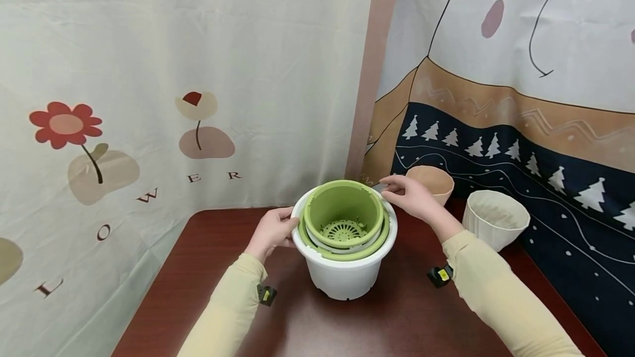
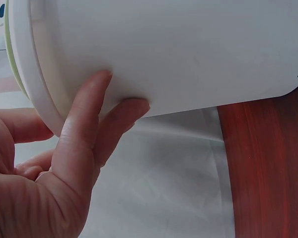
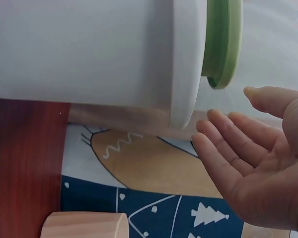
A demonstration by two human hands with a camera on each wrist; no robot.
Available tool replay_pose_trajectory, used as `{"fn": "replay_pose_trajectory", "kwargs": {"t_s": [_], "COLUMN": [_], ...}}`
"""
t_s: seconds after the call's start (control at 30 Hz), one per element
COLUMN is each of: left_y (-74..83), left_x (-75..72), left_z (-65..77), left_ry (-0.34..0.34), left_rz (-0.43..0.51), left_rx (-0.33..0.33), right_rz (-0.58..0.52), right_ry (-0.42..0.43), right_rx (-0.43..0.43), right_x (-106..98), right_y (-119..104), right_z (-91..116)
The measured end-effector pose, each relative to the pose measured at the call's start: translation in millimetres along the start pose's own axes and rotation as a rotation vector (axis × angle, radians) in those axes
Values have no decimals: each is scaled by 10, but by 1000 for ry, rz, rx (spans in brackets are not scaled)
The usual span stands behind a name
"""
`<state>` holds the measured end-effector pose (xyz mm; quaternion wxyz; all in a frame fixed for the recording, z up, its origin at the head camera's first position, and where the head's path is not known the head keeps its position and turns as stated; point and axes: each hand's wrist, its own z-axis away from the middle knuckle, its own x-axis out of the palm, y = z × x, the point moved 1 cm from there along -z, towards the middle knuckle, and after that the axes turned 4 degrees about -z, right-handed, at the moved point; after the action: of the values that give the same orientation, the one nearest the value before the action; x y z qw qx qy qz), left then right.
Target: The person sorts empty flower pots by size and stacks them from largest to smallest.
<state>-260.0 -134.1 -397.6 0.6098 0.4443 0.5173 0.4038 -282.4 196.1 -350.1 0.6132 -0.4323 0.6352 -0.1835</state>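
Note:
A large white flowerpot [image 1: 342, 280] stands upright on the table with smaller pots nested inside it. The innermost is a green pot [image 1: 319, 205] with a slotted bottom; between it and the outer pot show a white rim and a wider green rim [image 1: 342, 256]. My left hand [image 1: 270, 230] grips the outer pot's rim from the left, thumb at the rim and fingers [image 2: 84, 106] against the wall below. Just right of the rim, my right hand [image 1: 412, 197] is raised, its fingers loosely extended and holding nothing; the right wrist view shows it apart from the pots.
Behind my right hand stands a peach-coloured pot [image 1: 431, 178], and right of it a cream, fabric-like pot [image 1: 496, 219]. The dark red table [image 1: 397, 324] meets printed curtains [image 1: 278, 70] at the back and right.

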Motion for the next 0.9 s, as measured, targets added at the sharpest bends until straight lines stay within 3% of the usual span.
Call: {"fn": "replay_pose_trajectory", "kwargs": {"t_s": [0.3,0.9], "left_y": [-1,4], "left_x": [-6,-1], "left_z": [2,3], "left_ry": [-5,1], "left_rz": [5,4], "left_rx": [1,-2], "right_rz": [-42,20], "right_ry": [34,143], "right_rx": [-17,-32], "right_x": [-77,-139], "right_y": [130,389], "right_z": [136,380]}}
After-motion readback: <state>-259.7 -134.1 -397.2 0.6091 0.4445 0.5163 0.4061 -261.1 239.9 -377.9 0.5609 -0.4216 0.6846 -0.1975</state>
